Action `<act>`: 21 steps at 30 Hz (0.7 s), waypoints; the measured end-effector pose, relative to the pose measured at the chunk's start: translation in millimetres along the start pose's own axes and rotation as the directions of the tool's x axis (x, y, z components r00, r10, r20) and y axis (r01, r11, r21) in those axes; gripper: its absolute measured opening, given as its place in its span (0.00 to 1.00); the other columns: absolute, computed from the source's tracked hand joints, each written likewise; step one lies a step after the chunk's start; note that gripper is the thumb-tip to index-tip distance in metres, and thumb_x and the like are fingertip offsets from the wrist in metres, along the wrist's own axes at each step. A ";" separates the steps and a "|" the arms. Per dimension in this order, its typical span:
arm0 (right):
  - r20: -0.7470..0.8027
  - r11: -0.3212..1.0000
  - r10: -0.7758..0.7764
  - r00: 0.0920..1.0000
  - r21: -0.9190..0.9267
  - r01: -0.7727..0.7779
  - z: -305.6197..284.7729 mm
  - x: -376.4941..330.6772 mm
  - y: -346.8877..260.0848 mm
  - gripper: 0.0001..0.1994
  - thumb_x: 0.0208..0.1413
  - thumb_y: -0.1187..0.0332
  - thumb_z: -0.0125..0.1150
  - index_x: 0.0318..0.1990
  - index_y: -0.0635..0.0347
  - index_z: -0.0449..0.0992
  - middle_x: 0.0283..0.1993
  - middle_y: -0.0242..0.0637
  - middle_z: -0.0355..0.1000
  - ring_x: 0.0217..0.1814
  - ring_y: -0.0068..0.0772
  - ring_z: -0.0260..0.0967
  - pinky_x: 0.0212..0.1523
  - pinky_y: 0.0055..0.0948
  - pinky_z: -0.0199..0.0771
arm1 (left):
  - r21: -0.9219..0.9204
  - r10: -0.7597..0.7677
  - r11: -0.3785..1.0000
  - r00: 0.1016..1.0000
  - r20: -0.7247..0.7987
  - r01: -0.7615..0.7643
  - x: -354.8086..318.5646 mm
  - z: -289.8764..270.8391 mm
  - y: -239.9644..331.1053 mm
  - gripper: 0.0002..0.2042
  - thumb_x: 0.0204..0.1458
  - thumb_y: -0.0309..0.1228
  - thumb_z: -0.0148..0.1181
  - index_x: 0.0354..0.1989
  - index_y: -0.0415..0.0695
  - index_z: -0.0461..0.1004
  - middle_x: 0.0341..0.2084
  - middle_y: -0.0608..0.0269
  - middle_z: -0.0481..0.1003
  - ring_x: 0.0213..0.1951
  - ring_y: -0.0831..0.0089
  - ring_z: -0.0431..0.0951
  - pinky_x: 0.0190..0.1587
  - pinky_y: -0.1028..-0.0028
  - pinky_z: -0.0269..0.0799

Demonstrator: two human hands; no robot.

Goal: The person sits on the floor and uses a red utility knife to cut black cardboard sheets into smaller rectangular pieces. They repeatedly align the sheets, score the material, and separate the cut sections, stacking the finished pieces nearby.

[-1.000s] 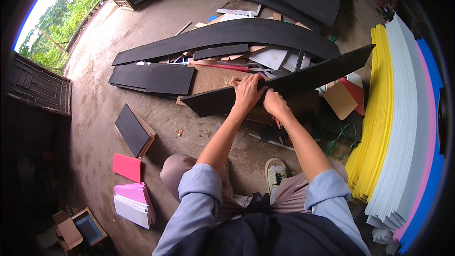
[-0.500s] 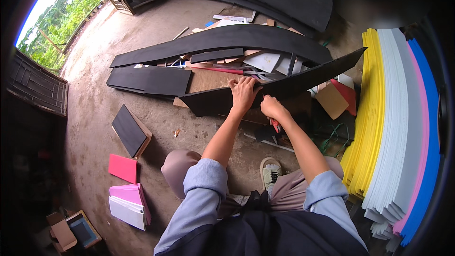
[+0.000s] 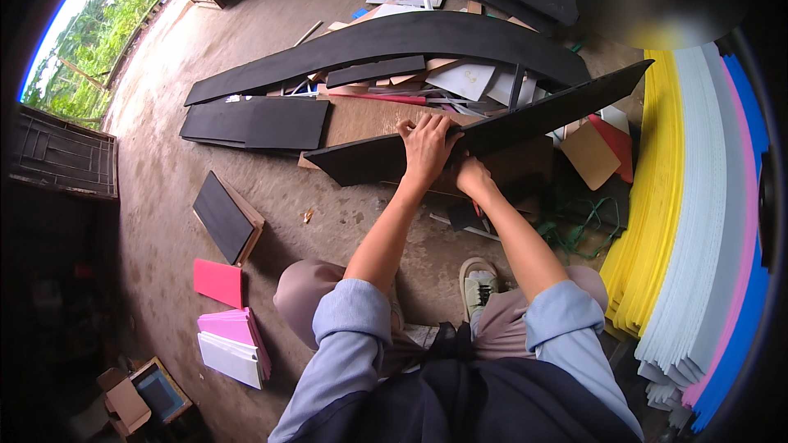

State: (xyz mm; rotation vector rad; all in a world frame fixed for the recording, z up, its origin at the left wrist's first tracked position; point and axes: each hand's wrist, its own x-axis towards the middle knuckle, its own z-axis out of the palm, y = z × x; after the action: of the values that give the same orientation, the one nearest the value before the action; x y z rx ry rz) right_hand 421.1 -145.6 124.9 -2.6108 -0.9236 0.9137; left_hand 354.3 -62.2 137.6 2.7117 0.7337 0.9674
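Observation:
My left hand (image 3: pixel 427 148) grips the upper edge of a long black foam strip (image 3: pixel 558 121), with its fingers bent over the far side and the thumb on the near side. The strip stands tilted on edge, its right end raised. Close beside the thumb, my right hand (image 3: pixel 474 176) is a closed fist against the strip's near face. It holds a cutter, of which only a bit of red handle (image 3: pixel 478 208) shows under the fist; its blade is hidden. A brown board (image 3: pixel 369 119) lies behind the strip.
Past the strip lie a curved black sheet (image 3: pixel 394 37), flat black pieces (image 3: pixel 271 123) and mixed offcuts (image 3: pixel 460 80). Yellow sheets (image 3: pixel 648 213) and other coloured sheets stack at right. Small black (image 3: pixel 223 217), red (image 3: pixel 218 282) and pink (image 3: pixel 227 324) stacks sit on the floor at left.
My right hand has moved up closer to my left hand, and less of the red handle shows. The strip's right end sits higher. The whole view has shifted slightly.

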 end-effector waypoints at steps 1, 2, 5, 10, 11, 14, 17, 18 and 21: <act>0.021 1.000 0.019 1.000 -0.001 -0.019 7.6 5.7 1.1 0.18 0.52 0.69 0.42 0.51 0.66 0.60 0.51 0.57 0.63 0.54 0.52 0.62 0.52 0.41 0.64 | 0.004 0.003 1.000 1.000 -0.001 -0.003 -0.3 0.0 -0.2 0.10 0.42 0.41 0.59 0.28 0.51 0.73 0.26 0.73 0.71 0.35 0.76 0.70 0.44 0.62 0.47; 0.042 0.999 0.036 0.998 -0.003 -0.036 15.3 12.0 2.1 0.19 0.52 0.69 0.43 0.52 0.66 0.59 0.52 0.57 0.62 0.55 0.51 0.61 0.52 0.41 0.64 | 0.009 0.005 1.000 1.000 -0.003 -0.005 0.1 -0.2 -1.1 0.09 0.42 0.41 0.60 0.28 0.51 0.72 0.26 0.73 0.71 0.35 0.76 0.70 0.44 0.62 0.47; -0.012 0.985 -0.113 0.994 -0.130 0.111 59.7 37.9 44.3 0.21 0.53 0.69 0.38 0.55 0.65 0.54 0.53 0.57 0.61 0.55 0.54 0.60 0.54 0.44 0.61 | -0.023 0.013 1.000 1.000 0.011 -0.013 -0.4 1.7 4.3 0.10 0.41 0.40 0.60 0.28 0.51 0.71 0.25 0.73 0.70 0.35 0.75 0.69 0.44 0.63 0.47; -0.102 0.996 -0.076 0.992 -0.049 0.072 118.1 24.5 62.2 0.17 0.53 0.71 0.41 0.50 0.67 0.58 0.38 0.58 0.69 0.43 0.51 0.69 0.41 0.44 0.71 | -0.025 0.011 1.000 1.000 0.023 -0.011 0.1 -1.2 0.4 0.09 0.41 0.40 0.61 0.27 0.52 0.70 0.24 0.73 0.68 0.34 0.76 0.69 0.44 0.64 0.47; -0.012 0.997 -0.068 0.998 -0.033 0.068 120.4 18.9 58.7 0.16 0.53 0.71 0.40 0.49 0.67 0.58 0.35 0.57 0.70 0.40 0.52 0.70 0.39 0.45 0.72 | -0.009 0.007 1.000 1.000 0.026 -0.006 -4.5 -1.4 -6.7 0.09 0.41 0.40 0.61 0.27 0.51 0.70 0.24 0.73 0.68 0.34 0.76 0.69 0.44 0.64 0.48; -0.159 0.982 -0.159 0.974 -0.128 0.139 128.9 20.8 82.0 0.17 0.53 0.68 0.42 0.49 0.69 0.59 0.25 0.53 0.72 0.29 0.54 0.71 0.29 0.43 0.74 | -0.027 0.013 1.000 1.000 0.006 -0.013 -0.5 3.0 -2.2 0.10 0.40 0.40 0.61 0.27 0.51 0.69 0.24 0.73 0.68 0.34 0.75 0.69 0.44 0.65 0.49; -0.242 0.979 -0.159 0.957 -0.162 0.122 123.2 21.9 92.9 0.15 0.53 0.67 0.42 0.46 0.66 0.62 0.27 0.53 0.72 0.31 0.54 0.71 0.32 0.44 0.73 | -0.024 0.017 1.000 1.000 0.013 -0.017 -0.6 5.1 5.2 0.09 0.40 0.39 0.61 0.27 0.50 0.70 0.25 0.73 0.69 0.35 0.75 0.69 0.43 0.65 0.51; -0.218 0.976 -0.164 0.962 -0.181 0.125 114.8 23.7 92.9 0.14 0.53 0.67 0.42 0.45 0.65 0.62 0.27 0.53 0.72 0.32 0.54 0.71 0.32 0.45 0.73 | -0.008 0.022 1.000 1.000 0.015 -0.022 1.3 5.1 3.8 0.09 0.40 0.38 0.61 0.28 0.50 0.70 0.26 0.72 0.69 0.36 0.75 0.69 0.43 0.66 0.51; -0.148 0.981 -0.135 0.980 -0.156 0.112 87.4 15.8 84.8 0.13 0.53 0.66 0.42 0.42 0.64 0.64 0.32 0.54 0.71 0.39 0.54 0.70 0.39 0.47 0.70 | 0.012 0.045 0.999 0.999 0.020 -0.045 -3.0 -0.4 -5.0 0.10 0.42 0.38 0.60 0.31 0.49 0.72 0.28 0.71 0.70 0.37 0.73 0.69 0.43 0.65 0.54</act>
State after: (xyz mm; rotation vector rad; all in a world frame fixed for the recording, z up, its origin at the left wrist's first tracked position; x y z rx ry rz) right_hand 417.7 -201.2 15.4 -2.6638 -1.1352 0.6191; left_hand 350.0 -59.4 134.7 2.7554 0.6807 0.9472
